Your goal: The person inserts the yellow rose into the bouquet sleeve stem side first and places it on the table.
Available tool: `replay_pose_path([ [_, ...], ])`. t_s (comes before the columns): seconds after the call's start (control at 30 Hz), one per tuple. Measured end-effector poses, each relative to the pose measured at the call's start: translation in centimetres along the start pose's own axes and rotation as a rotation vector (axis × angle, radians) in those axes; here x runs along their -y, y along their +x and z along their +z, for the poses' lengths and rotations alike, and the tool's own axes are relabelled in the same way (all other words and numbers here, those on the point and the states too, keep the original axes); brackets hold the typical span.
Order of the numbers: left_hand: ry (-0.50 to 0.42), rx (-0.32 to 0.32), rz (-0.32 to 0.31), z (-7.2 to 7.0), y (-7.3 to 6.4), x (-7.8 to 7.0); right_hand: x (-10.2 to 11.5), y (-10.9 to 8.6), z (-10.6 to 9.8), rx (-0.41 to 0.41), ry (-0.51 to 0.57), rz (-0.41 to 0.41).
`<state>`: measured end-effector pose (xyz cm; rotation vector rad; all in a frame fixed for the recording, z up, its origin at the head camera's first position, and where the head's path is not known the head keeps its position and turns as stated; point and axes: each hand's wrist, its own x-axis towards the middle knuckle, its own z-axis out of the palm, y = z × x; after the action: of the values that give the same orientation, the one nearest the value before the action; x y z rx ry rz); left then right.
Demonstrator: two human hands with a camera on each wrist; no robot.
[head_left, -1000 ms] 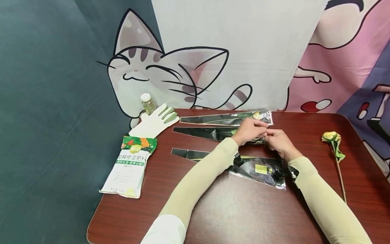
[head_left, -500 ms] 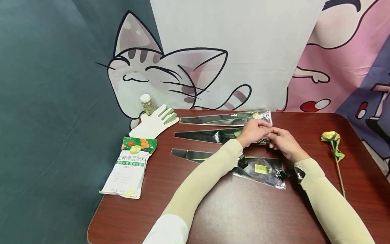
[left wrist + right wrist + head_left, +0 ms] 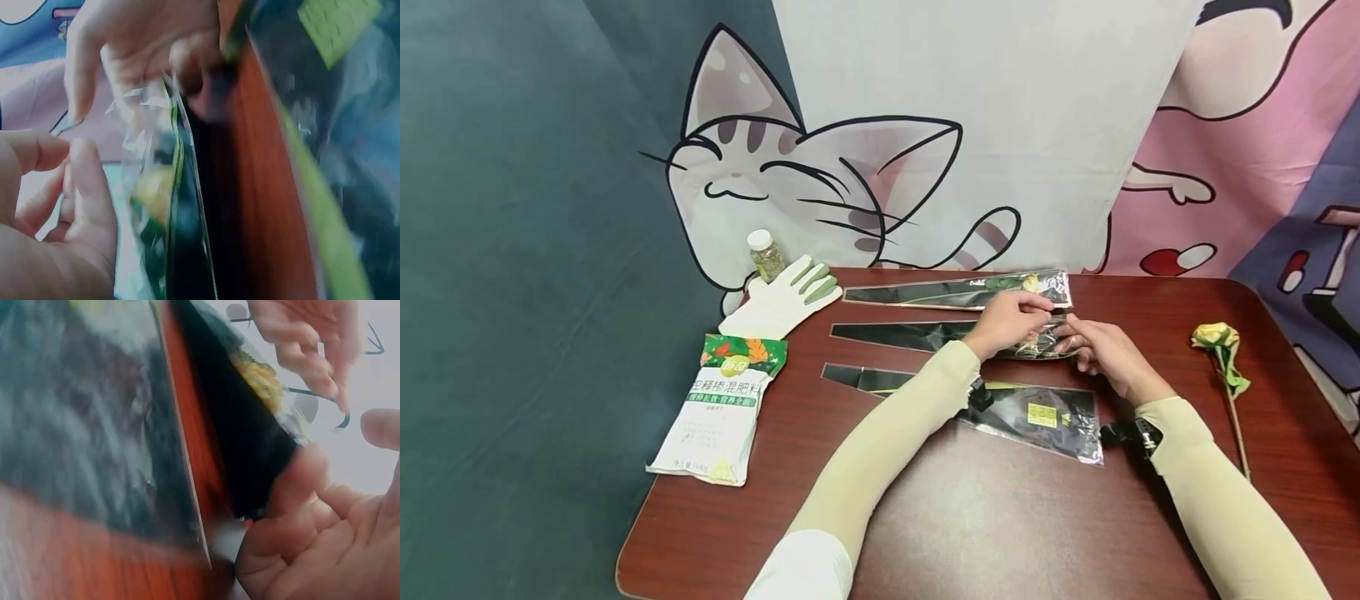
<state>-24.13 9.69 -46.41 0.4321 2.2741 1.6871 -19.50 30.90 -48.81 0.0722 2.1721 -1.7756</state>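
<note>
A clear, dark-backed flower sleeve [image 3: 895,335] with a yellow rose [image 3: 156,192] inside lies in the middle of three sleeves. My left hand [image 3: 1003,321] is over its wide end. In the left wrist view, that hand's thumb and index fingertips meet beside the film; whether they pinch any clear film I cannot tell. My right hand [image 3: 1108,354] is at the sleeve's right end, its fingers touching the film and its thumb held apart. Another sleeved rose [image 3: 1030,284] lies behind, and a sleeve with a yellow label [image 3: 1042,415] lies in front, beneath my wrists.
A loose yellow rose [image 3: 1216,337] with a long stem lies at the right of the table [image 3: 970,525]. To the left are a white fertilizer bag [image 3: 711,425], white and green gloves [image 3: 775,300] and a capped jar [image 3: 766,257]. A printed cloth [image 3: 1000,100] hangs behind.
Both hands were together at the sleeve's wide end. My right hand has since drawn away to the right, its fingers spreading; my left has shifted slightly left.
</note>
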Motion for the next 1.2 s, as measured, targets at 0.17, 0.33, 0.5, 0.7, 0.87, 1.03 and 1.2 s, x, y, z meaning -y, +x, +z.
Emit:
replay_pose_path([
  [0.17, 0.443, 0.036, 0.114, -3.3, -0.4, 0.8, -0.2, 0.3, 0.0, -0.088, -0.070, -0.021],
  [0.33, 0.652, 0.125, 0.095, -5.4, -0.9, 1.7, -0.1, 0.6, 0.3, -0.179, -0.127, -0.056],
  [0.5, 0.754, 0.160, 0.054, -6.2, -1.4, 2.5, -0.5, 0.8, 0.9, -0.273, -0.210, -0.108],
  [0.7, 0.764, 0.148, 0.031, -6.5, -1.8, 3.2, -0.8, 1.0, 1.5, -0.314, -0.142, -0.158],
  [0.87, 0.772, 0.149, 0.018, -6.7, -1.9, 3.4, -0.6, 0.7, 1.3, -0.276, 0.114, -0.143],
  [1.03, 0.790, 0.162, 0.017, -6.9, -2.0, 3.7, -0.4, 0.5, 0.8, -0.208, 0.414, -0.060],
  [1.2, 0.795, 0.150, 0.016, -6.8, -1.9, 3.8, -0.1, 0.4, 0.6, -0.195, 0.382, -0.020],
])
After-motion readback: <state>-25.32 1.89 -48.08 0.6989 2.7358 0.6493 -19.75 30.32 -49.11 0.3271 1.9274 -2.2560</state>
